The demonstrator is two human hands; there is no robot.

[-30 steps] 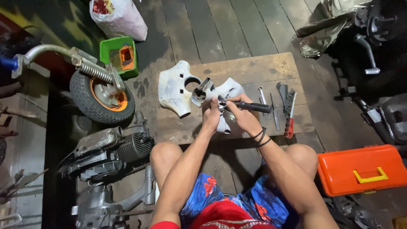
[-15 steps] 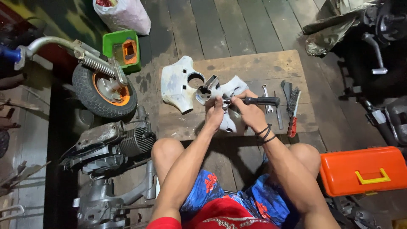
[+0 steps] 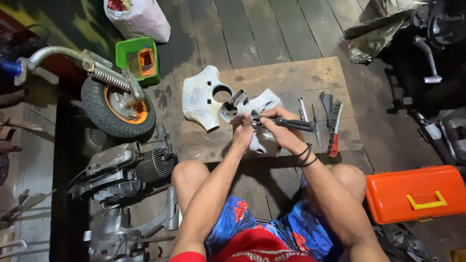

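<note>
While your left hand [image 3: 242, 136] clasps the small metal part [image 3: 233, 107] over the wooden board [image 3: 291, 77], your right hand [image 3: 281, 128] closes tightly around the black-handled tool [image 3: 293, 124], its tip hidden.

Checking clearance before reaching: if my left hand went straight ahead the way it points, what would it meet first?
Likely the small metal part just past the left hand, then the white cover; depth is unclear.

Cowling [image 3: 200, 99] on board [image 3: 291, 77], hand tools [image 3: 323, 116] at its right, wheel [image 3: 116, 106] left, toolbox [image 3: 412, 194] right.
</note>
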